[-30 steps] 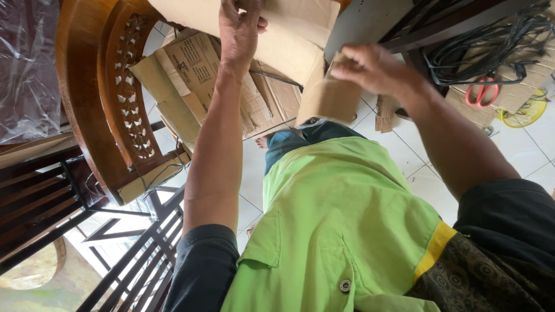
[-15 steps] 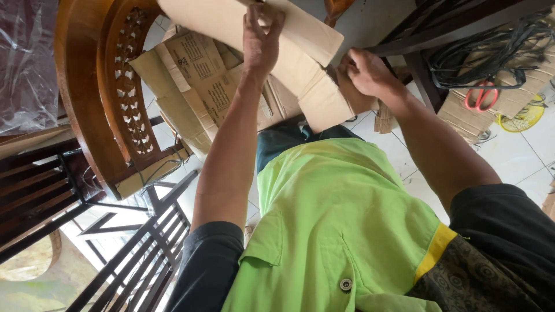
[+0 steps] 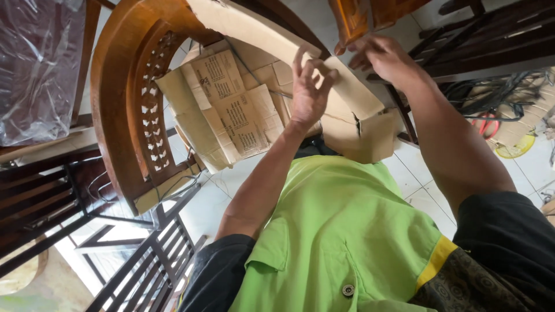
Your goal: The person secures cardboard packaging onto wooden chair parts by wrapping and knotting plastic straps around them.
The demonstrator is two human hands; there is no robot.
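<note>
A long plain cardboard sheet (image 3: 352,95) runs slantwise in front of my chest, with a torn flap hanging at its lower end. My left hand (image 3: 309,86) grips its near edge, fingers curled over the top. My right hand (image 3: 384,58) holds the sheet's far side, fingertips close to a carved orange-brown wooden piece (image 3: 355,20). Under the sheet lies a stack of flattened printed cardboard boxes (image 3: 225,112). My green shirt (image 3: 341,231) fills the bottom of the view.
A curved carved wooden chair back (image 3: 124,110) stands at the left, with dark wooden frames (image 3: 52,202) and a plastic-wrapped item (image 3: 40,63) beside it. Dark furniture (image 3: 485,49), black cables, red-handled scissors (image 3: 488,124) and a yellow object (image 3: 514,149) lie on the white tiled floor at the right.
Both hands have moved up and away with the cardboard sheet, which now lies more slantwise. The left hand shifted right along its edge, and the view swung toward the chair back.
</note>
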